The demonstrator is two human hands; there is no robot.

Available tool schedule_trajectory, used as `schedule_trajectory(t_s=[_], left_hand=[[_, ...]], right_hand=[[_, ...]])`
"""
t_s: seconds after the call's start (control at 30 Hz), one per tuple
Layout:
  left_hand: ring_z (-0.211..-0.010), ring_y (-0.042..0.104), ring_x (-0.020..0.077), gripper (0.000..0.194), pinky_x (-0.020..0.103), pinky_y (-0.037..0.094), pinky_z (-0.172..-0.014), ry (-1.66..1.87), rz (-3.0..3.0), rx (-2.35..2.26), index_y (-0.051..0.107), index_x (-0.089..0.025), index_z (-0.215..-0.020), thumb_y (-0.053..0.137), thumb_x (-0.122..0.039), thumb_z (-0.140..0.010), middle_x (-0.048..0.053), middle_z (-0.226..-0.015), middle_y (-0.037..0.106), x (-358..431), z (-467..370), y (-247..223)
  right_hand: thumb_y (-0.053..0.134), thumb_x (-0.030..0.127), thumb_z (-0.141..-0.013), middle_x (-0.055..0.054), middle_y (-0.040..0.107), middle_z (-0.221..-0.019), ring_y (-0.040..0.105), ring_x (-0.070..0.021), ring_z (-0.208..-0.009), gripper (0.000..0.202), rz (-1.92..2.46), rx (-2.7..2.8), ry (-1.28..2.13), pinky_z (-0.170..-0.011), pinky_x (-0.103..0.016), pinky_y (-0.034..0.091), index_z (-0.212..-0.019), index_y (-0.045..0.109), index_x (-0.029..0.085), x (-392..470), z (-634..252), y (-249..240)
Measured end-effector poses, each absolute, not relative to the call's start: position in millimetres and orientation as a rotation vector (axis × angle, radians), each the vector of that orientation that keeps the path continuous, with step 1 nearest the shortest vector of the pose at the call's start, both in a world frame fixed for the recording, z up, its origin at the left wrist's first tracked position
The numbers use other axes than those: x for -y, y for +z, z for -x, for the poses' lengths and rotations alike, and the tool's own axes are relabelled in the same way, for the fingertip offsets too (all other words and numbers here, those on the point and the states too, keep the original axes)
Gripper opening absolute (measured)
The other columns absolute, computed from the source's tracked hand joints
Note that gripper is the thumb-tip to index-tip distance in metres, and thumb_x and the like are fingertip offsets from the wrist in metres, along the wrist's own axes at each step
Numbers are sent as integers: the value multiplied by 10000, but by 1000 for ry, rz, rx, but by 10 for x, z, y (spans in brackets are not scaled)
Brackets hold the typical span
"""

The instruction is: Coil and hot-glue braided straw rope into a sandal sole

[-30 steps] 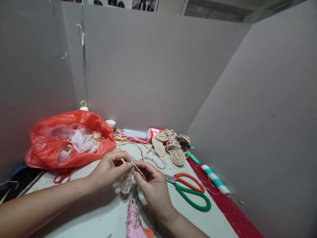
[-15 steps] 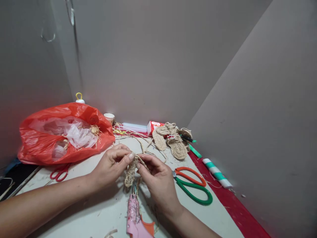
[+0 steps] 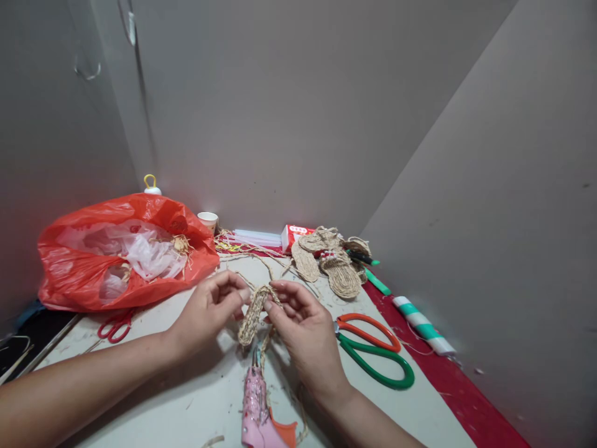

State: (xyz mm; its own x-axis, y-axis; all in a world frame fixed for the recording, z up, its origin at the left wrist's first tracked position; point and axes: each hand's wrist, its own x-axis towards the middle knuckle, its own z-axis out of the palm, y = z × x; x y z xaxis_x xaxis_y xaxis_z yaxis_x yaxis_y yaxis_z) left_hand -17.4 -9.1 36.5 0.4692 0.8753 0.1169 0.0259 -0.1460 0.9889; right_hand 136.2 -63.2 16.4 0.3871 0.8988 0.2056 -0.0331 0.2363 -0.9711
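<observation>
A small oval piece of coiled straw braid (image 3: 252,320) is held above the white table board. My right hand (image 3: 303,330) pinches its upper right end between thumb and fingers, with loose braid trailing down beneath. My left hand (image 3: 212,308) is at the piece's left side, fingers curled and thumb near the fingertips; whether it grips a bit of braid is too small to tell. Just below the piece lies a pink glue gun (image 3: 259,404) with an orange trigger, its nozzle pointing away from me.
Large scissors (image 3: 373,351) lie right of my right hand. Braided straw pieces (image 3: 342,277) and a red box (image 3: 291,236) are at the back. A red plastic bag (image 3: 69,267), red small scissors (image 3: 114,328) and a paper cup (image 3: 208,219) stand left. A green-and-white roll (image 3: 422,325) lies right.
My left hand has drawn slightly left, away from the top of the straw piece. The piece now shows more of its face, still in my right hand. The view has shifted slightly.
</observation>
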Motion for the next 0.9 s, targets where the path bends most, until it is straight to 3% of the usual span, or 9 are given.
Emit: schedule_trajectory(t_s=[0.13,0.3,0.57,0.9], left_hand=[[-576,440,93,164,210,364,-533,826,-1643,-830,566,-160,-797,666,-268,-725,-45,-632,493,162,138,377],[-526,348,66,187,195,288,-489,760,-1537,-798,540,-158,-740,687,-265,-697,-67,-585,434,165,114,398],[-479,411,65,228,198,317,-466,703,-1361,-767,564,-163,-733,730,-310,-682,-56,-576,517,75,132,393],[-569,487,68,179,195,351,-537,725,-1263,-689,602,-156,-773,722,-284,-734,-34,-682,571,19,132,359]], right_hand=[[725,227,-676,5,653,-808,649,-171,-799,203,1132,962,795,-727,-277,534,-840,608,212,641,-1342,170],[702,201,-671,8,659,-794,655,-157,-766,176,1122,979,815,-709,-260,537,-823,615,209,672,-1303,188],[697,230,-706,-19,703,-873,676,-182,-842,197,1096,1033,867,-751,-279,550,-892,634,215,703,-1322,203],[649,227,-765,-45,705,-1018,667,-193,-913,282,1097,1150,841,-822,-323,533,-1047,637,234,700,-1285,190]])
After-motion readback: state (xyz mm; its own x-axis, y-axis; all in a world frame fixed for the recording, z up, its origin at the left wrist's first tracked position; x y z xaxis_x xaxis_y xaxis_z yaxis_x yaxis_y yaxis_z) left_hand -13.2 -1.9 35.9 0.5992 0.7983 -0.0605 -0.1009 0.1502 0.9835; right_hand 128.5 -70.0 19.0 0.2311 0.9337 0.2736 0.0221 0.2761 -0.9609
